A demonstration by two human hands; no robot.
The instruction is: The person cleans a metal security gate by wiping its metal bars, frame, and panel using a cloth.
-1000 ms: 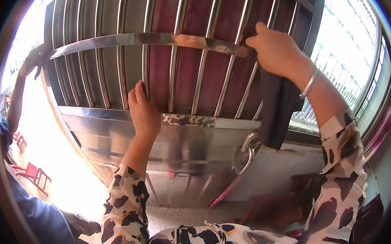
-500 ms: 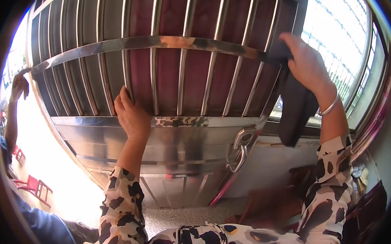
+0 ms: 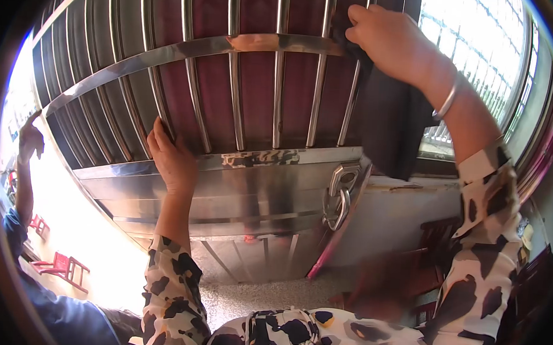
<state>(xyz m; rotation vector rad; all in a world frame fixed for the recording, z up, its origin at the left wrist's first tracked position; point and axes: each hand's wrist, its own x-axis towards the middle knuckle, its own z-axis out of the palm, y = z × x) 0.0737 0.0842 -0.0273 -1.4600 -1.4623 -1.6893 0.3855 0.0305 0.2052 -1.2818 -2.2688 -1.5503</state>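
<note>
In front of me stands a stainless-steel door (image 3: pixel 226 201) with upright bars and a curved flat crossband (image 3: pixel 189 47). My right hand (image 3: pixel 393 45) is closed on a dark cloth (image 3: pixel 393 119) at the right end of the crossband. The cloth hangs below the hand, over the door's edge. Lower down, my left hand (image 3: pixel 175 165) is closed around one of the upright metal bars (image 3: pixel 162 100), near the bars' lower end; its fingertips are partly hidden. A silver bracelet (image 3: pixel 449 97) circles my right wrist.
A steel door handle (image 3: pixel 338 197) juts out at lower right. Beyond the door's edge is a barred window (image 3: pixel 472 70). At left, another person's hand (image 3: pixel 31 140) touches the door's outer edge. A red chair (image 3: pixel 65 269) stands at lower left, dark wooden furniture (image 3: pixel 395 279) at lower right.
My right hand has moved left and up along the crossband with the cloth. My left hand stays at the bars. The view has shifted slightly.
</note>
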